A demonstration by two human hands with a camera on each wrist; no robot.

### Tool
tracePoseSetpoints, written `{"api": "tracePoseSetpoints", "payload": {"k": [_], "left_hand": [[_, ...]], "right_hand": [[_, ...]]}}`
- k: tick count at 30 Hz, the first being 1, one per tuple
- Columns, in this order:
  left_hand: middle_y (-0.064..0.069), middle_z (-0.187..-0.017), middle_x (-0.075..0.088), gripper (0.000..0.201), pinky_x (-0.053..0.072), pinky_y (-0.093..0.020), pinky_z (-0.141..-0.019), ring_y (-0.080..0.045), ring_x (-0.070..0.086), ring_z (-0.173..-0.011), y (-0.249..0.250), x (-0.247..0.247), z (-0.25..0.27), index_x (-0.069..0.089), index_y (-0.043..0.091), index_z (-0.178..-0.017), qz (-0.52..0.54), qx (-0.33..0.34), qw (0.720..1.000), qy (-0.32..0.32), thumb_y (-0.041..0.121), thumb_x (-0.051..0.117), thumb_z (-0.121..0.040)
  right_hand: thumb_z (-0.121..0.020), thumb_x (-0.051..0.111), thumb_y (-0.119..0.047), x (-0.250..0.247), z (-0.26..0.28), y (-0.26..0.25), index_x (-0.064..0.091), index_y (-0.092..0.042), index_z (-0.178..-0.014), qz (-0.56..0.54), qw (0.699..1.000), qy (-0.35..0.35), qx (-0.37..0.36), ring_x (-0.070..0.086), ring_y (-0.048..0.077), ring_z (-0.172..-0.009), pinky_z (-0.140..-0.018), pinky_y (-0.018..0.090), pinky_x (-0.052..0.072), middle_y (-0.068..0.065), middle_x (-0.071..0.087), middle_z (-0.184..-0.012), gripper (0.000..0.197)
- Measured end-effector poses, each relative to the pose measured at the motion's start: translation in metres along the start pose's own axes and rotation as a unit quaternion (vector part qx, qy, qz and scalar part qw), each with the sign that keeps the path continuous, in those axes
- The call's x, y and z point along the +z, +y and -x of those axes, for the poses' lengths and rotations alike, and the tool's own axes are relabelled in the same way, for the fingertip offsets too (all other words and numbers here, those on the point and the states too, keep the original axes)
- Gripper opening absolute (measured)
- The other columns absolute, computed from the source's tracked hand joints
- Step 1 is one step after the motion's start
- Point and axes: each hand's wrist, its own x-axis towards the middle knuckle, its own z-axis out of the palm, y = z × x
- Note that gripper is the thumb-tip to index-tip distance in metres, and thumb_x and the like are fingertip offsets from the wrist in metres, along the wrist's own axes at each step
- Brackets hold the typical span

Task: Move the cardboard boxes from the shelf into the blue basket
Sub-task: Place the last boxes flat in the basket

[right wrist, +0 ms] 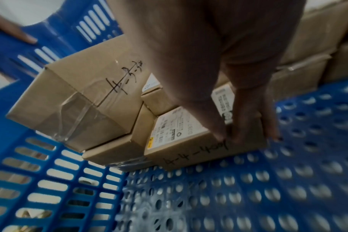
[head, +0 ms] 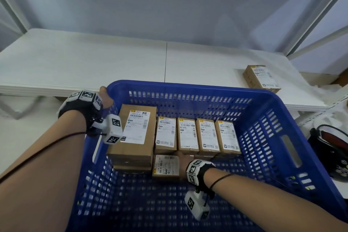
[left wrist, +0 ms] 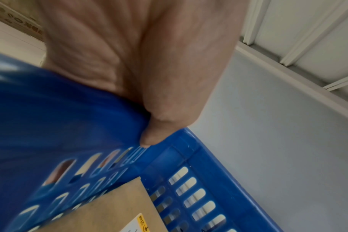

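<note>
The right hand (head: 183, 164) has its fingers (right wrist: 224, 133) curled over a small box (head: 166, 167) on the basket (head: 263, 100) floor while the left hand (head: 106, 98) grips the basket's far-left rim, and one box (head: 260, 78) remains on the shelf (head: 94, 62) beyond the basket's right corner; a loose rim grip could tip the basket and shift the rows.

Box labels (head: 135, 128) too small to read

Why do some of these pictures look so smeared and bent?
Head view: sharp in the middle, but the shelf edge bows from the wide lens. Left wrist view: the blue basket rim smears near the lens. Right wrist view: the basket floor blurs, the held box reads clearly.
</note>
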Motion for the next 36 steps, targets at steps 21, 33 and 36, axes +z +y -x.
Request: {"api": "tracePoseSetpoints", "payload": {"k": [21,33,36], "left_hand": [[-0.033,-0.126,0.053,0.044,0.037,-0.047,-0.104,-0.045,0.051,-0.118,-0.009,0.004,-0.009,0.037,-0.004,-0.131,-0.005,0.017,1.000,0.017,0.015,0.048,-0.093],[-0.031,-0.118,0.055,0.052,0.041,-0.045,-0.099,-0.044,0.053,-0.115,-0.006,0.008,-0.011,0.036,-0.007,-0.131,0.026,0.001,1.000,0.012,0.019,0.050,-0.088],[-0.025,-0.087,0.053,0.044,0.037,-0.042,-0.087,-0.042,0.052,-0.109,-0.008,0.008,-0.014,0.035,-0.009,-0.128,0.049,0.013,0.999,0.011,0.012,0.047,-0.091]], "right_hand": [[-0.091,0.053,-0.022,-0.023,0.015,0.011,0.044,-0.015,-0.063,-0.008,0.998,-0.062,0.010,0.046,0.020,-0.054,-0.056,0.029,0.039,0.011,0.074,-0.085,0.030],[-0.091,0.053,-0.022,-0.021,0.029,0.010,0.064,-0.004,-0.097,0.042,0.993,-0.110,-0.023,0.052,0.016,-0.059,-0.066,0.028,0.052,0.001,0.057,-0.073,0.022],[-0.089,0.054,-0.031,-0.018,0.028,0.005,0.061,-0.014,-0.083,0.049,0.990,-0.129,0.003,0.058,0.024,-0.074,-0.075,0.039,0.054,0.003,0.058,-0.076,0.019]]}}
